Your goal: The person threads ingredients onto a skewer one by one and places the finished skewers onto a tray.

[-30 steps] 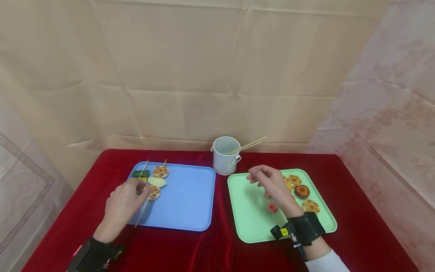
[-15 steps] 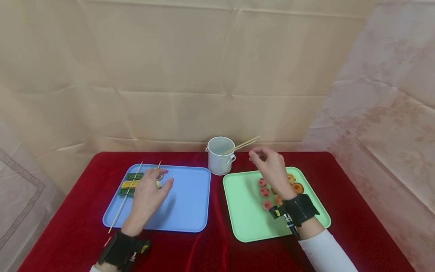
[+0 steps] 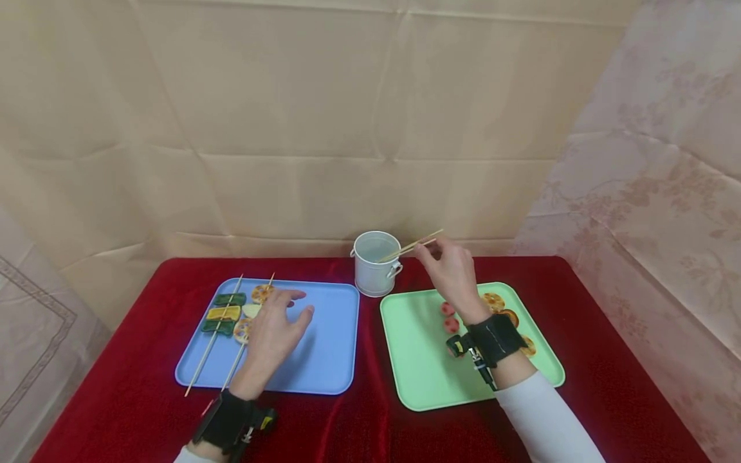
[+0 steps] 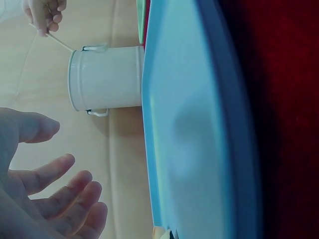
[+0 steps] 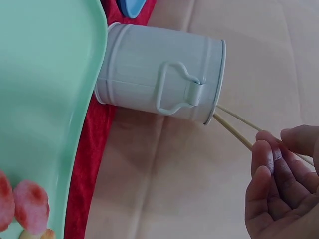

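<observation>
My right hand [image 3: 453, 273] is at the white bucket's [image 3: 375, 273] right side, thumb and fingers around a wooden skewer [image 5: 239, 118] that leans out over the rim. A second skewer [image 5: 233, 130] lies beside it, passing behind the fingertips in the right wrist view. My left hand [image 3: 274, 337] hovers over the blue tray [image 3: 327, 334], thumb apart from the fingers, holding nothing. Left of it lies a skewer threaded with green and yellow pieces [image 3: 223, 314]. Another skewer, with lotus root slices [image 3: 242, 330] and a pale piece [image 3: 251, 310], is partly covered by the left hand.
On the right stands a green tray [image 3: 417, 360] with pink ring-shaped pieces [image 3: 451, 325], lotus slices [image 3: 494, 301] and a brown round piece [image 3: 511, 317], partly behind my right wrist. Red cloth [image 3: 370, 424] covers the table; a beige curtain [image 3: 289, 128] hangs behind.
My right hand has moved from above the green tray up to the skewers in the bucket and taken hold of one. The left hand has left the lotus-root skewer and shifted right.
</observation>
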`<action>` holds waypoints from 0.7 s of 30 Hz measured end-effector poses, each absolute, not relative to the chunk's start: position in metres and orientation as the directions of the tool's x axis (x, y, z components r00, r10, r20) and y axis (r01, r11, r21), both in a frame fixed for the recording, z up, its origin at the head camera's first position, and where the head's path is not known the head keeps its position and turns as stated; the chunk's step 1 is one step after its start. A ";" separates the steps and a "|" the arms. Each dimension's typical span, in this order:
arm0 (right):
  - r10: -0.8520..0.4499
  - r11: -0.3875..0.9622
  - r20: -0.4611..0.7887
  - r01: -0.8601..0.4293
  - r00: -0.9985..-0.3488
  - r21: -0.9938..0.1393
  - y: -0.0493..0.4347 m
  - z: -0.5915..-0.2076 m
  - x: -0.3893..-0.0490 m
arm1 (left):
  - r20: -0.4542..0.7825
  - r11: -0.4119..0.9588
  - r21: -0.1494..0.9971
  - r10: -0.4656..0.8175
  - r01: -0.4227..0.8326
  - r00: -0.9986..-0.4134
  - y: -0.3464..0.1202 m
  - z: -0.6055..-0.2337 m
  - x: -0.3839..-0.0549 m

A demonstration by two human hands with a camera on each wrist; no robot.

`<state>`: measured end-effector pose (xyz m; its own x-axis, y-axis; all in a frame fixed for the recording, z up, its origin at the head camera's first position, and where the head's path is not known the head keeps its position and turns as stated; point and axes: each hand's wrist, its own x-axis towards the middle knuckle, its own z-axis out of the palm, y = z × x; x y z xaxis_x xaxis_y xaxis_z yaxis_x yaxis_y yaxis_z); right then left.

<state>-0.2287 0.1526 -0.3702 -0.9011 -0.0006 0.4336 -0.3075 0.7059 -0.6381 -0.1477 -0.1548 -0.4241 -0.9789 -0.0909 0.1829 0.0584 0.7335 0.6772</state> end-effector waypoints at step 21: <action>0.163 0.558 0.582 -0.411 -0.797 -0.721 0.194 -0.339 -0.178 | 0.165 0.734 0.678 -0.101 0.038 -0.981 -0.150 -0.424 -0.148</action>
